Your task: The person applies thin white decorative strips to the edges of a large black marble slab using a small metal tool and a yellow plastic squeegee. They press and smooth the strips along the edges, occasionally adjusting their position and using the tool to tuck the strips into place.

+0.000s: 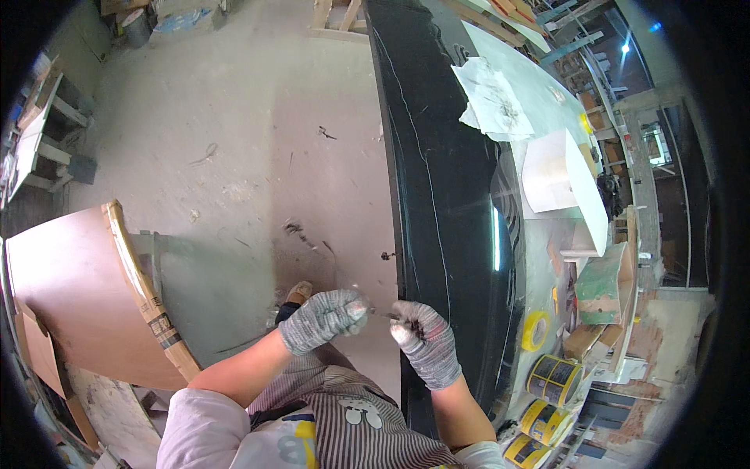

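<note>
My left hand [326,319] wears a grey knitted glove, and its fingers are closed in a pinch. Facing it, my right hand [431,348], gloved alike, is closed too, with black smears or bits at the fingertips. A thin dark strip [380,314] runs between the two hands, pinched at both ends; its exact kind is too small to make out. Right of the strip, my right hand is over the edge of a long, glossy black panel [426,195] with thin white veins. My left hand is above the floor, off the panel's left side.
Black-smeared white paper [492,98] and a curled white sheet [555,172] lie along the panel's right side. Nearer are a yellow tape roll [535,331] and several yellow-and-black buckets [553,379]. A large brown board [86,297] with a taped edge stands left. Dark scraps [297,230] litter the floor.
</note>
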Demonstrator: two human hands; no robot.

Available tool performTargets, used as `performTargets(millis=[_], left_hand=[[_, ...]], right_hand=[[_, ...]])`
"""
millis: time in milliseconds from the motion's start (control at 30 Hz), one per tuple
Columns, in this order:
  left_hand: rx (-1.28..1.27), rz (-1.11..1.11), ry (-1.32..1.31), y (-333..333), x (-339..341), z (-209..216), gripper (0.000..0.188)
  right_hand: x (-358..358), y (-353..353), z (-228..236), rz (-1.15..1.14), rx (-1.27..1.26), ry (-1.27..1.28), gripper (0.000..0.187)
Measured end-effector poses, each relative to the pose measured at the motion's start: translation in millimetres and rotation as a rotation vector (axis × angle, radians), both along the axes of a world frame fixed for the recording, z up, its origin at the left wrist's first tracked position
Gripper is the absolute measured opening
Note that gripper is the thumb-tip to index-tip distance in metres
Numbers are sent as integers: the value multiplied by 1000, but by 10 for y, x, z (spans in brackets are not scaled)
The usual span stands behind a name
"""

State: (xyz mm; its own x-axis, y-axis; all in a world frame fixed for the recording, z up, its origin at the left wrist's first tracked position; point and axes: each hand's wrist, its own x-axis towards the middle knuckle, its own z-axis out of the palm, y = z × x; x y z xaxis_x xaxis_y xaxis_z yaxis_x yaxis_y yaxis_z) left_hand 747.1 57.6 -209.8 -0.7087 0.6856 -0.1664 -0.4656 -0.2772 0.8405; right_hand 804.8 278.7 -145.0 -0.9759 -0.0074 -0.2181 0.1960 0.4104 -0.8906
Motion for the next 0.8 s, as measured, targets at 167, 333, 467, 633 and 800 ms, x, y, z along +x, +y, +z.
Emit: performTargets(millis=[167, 333, 467, 633, 800], left_hand=[[65, -45, -215, 149, -67, -116, 32], [-45, 235, 1, 78, -271, -350, 21], [3, 53, 199, 60, -505, -265, 39], [329, -439, -117, 63, -575, -396, 51], [31, -484, -37, -5, -606, -463, 36]], right_hand=[[-275, 30, 144, 35, 241, 14, 14], [-421, 38, 166, 75, 371, 15, 13], [-499, 9, 189, 100, 310, 29, 13], [-529, 26, 351, 17, 63, -184, 12], [-582, 31, 427, 107, 139, -215, 13]])
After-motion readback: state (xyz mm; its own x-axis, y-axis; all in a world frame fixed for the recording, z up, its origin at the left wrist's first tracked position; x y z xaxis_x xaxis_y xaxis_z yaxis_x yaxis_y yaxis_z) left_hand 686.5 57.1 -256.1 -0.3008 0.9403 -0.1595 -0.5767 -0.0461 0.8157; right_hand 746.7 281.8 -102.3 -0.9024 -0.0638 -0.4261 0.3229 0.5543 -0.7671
